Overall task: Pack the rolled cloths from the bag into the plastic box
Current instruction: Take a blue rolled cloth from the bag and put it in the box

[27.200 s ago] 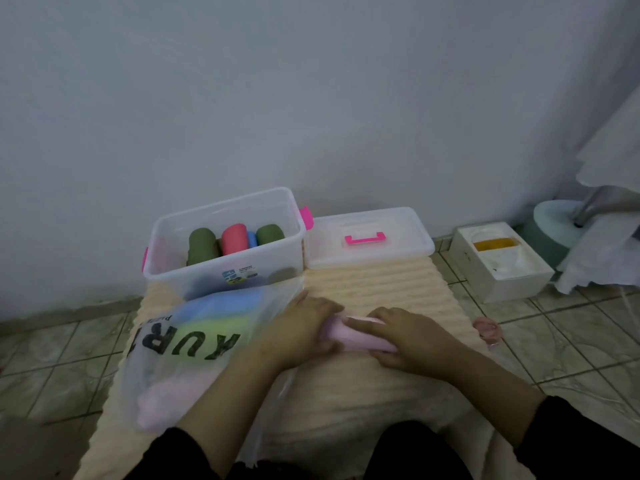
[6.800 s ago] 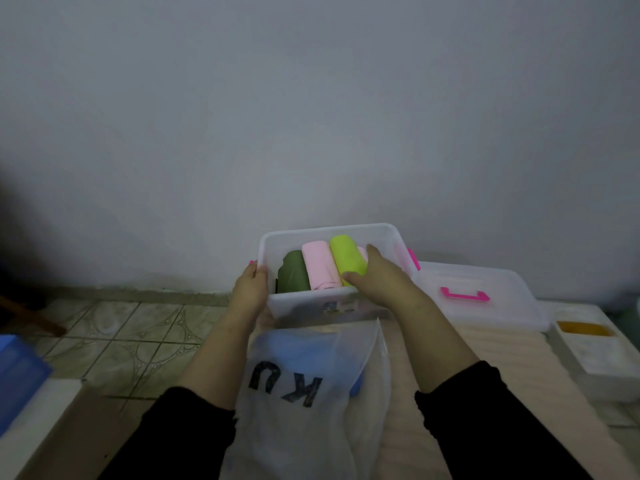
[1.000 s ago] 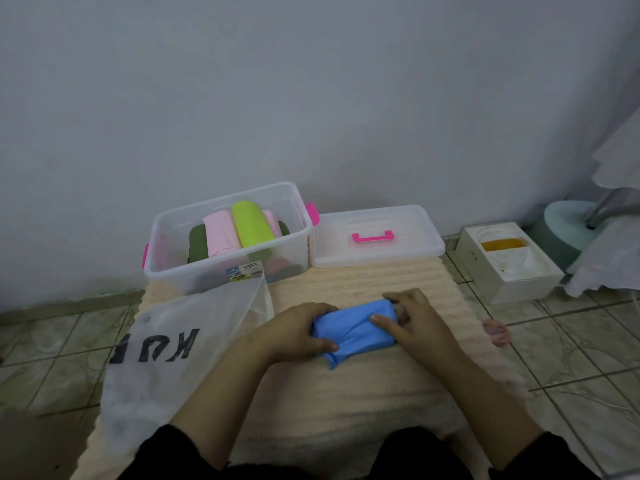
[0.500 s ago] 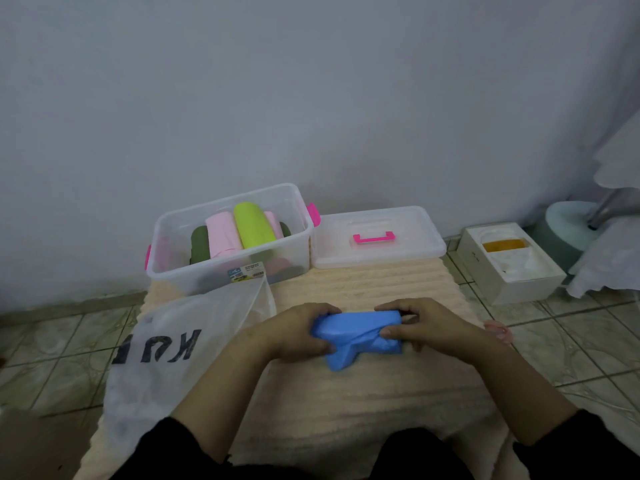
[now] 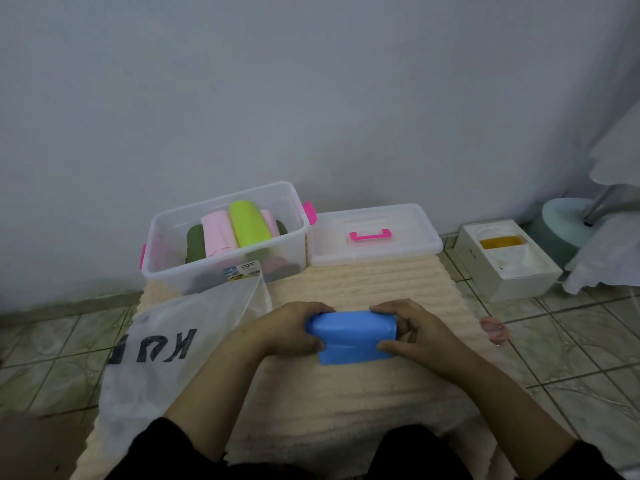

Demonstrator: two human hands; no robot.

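blue cloth (image 5: 351, 336): now rolled tighter | left hand (image 5: 289, 332), right hand (image 5: 414, 329): grip pinching its ends

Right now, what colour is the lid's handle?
Bright pink handle on the clear lid; head view.

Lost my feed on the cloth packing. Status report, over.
Left hand and right hand grip rolled blue cloth over cream mat. Clear plastic box open, part filled. Nothing in the way.

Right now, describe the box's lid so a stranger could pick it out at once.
Start at the cream mat; at its far edge stands the clear plastic box of rolled cloths. The lid lies flat just right of it, the only piece with a pink handle on top.
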